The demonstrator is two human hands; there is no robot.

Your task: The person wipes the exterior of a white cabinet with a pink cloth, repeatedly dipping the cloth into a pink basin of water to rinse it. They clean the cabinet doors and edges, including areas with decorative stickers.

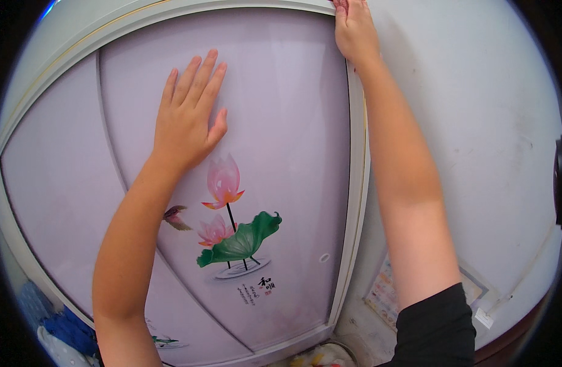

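My left hand [187, 114] lies against a pale lilac sliding door panel [281, 128], palm down, fingers slightly apart, holding nothing. Below it, the panel bears a printed pink lotus flower [223, 179], a green lotus leaf [242, 243] and some writing. My right hand [356, 32] is up at the top right corner of the white cabinet frame [356, 192], its fingertips cut off by the picture's upper edge. A bit of dark pink material shows by those fingers; whether they grip it is unclear.
A second lilac door panel [51, 174] is on the left. Blue cloth [72, 332] lies at lower left. On the right are a white wall [482, 114], a printed sheet [384, 293] low down and a dark object [560, 181] at the rim. A round container [326, 355] stands at the bottom.
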